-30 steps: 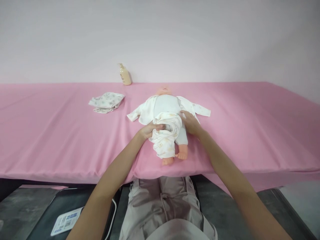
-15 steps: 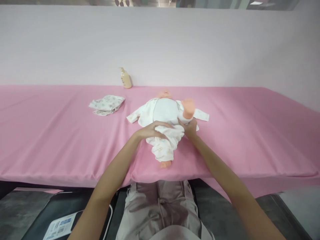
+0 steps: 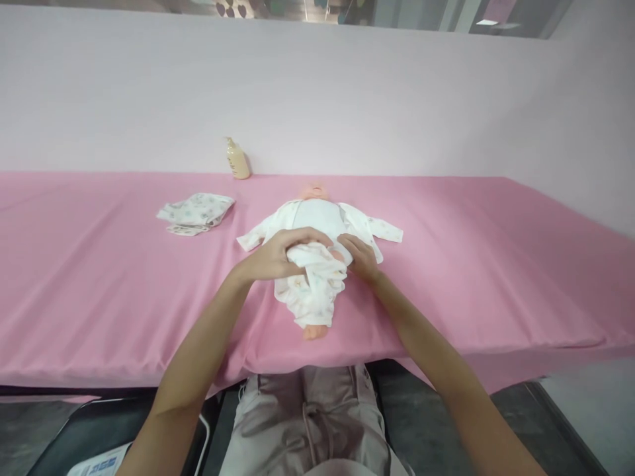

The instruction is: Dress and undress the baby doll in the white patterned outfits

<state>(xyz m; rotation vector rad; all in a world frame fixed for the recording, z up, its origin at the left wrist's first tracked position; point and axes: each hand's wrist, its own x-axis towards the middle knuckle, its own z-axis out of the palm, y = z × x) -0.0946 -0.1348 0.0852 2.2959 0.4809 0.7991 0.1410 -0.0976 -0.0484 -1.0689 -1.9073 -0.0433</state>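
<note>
Trousers [image 3: 312, 297] (bunched) fill the left hand [image 3: 278, 255]; the right hand [image 3: 364, 259] grips the doll's leg [image 3: 344, 254].

Doll [image 3: 316, 215], cloth [image 3: 199, 209], bottle [image 3: 238, 162] on pink tablecloth [image 3: 471, 277]

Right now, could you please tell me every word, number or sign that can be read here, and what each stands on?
No text can be read for certain.
Pump bottle: dark marks on its front, too small to read.
Printed sheet on the black seat: blue print, too blurred to read.
</note>
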